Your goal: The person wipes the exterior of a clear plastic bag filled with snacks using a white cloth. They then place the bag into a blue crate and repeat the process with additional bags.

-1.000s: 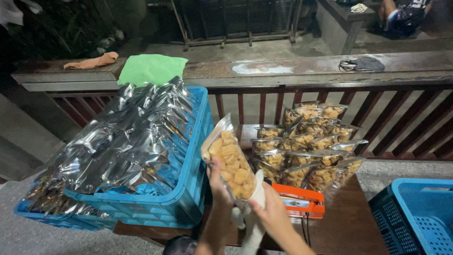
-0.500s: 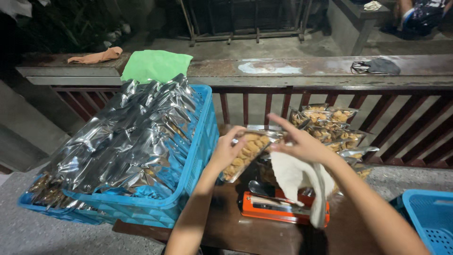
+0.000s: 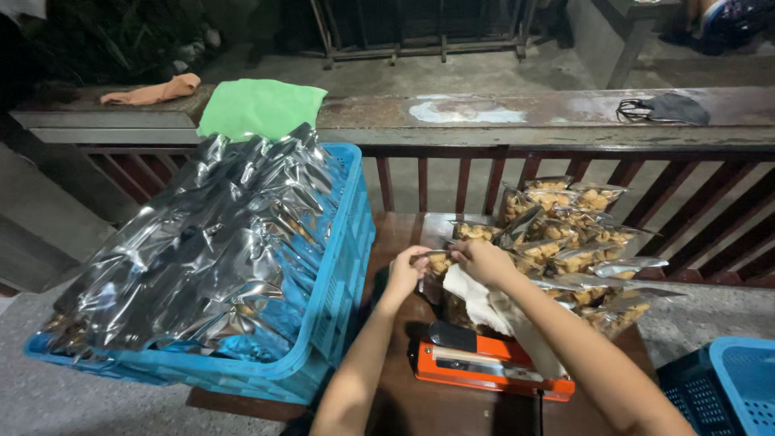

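Both forearms reach forward over the brown worktop. The left hand and the right hand are each pinched closed on the same snack bag, which lies flat beside the pile of bags. Its long axis cannot be told. A white cloth hangs under the right hand, above the orange sealer.

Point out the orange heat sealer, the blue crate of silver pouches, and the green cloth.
Orange heat sealer (image 3: 492, 367): head view, on its orange body.
Blue crate (image 3: 343, 266): head view, on its right side wall.
Green cloth (image 3: 260, 106): head view, on its middle.
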